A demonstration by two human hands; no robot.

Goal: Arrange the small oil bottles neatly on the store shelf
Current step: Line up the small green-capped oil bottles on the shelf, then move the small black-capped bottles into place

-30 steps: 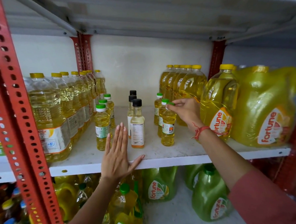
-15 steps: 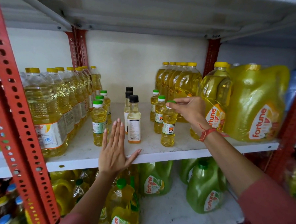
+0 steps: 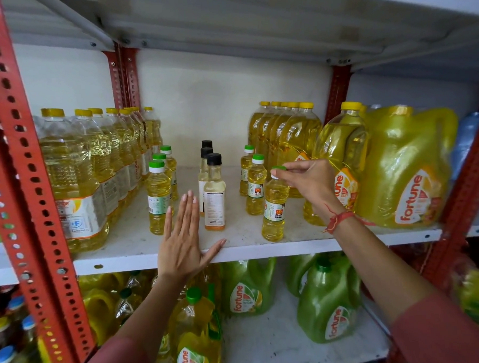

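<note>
Small oil bottles stand in three short rows on the white shelf. The left row has green caps, the middle row has black caps, and the right row has green caps. My right hand pinches the green cap of the front right small bottle, which stands upright near the shelf's front edge. My left hand lies flat and open on the shelf front, fingers pointing between the left and middle rows, touching no bottle.
Large yellow-capped oil bottles line the left side, more stand at the back right, and big Fortune jugs fill the right. Red perforated uprights frame the shelf. Green jugs sit on the lower shelf.
My right hand has drawn the front right small bottle slightly forward and rightward, apart from the bottle behind it. My left hand has stayed flat on the shelf edge.
</note>
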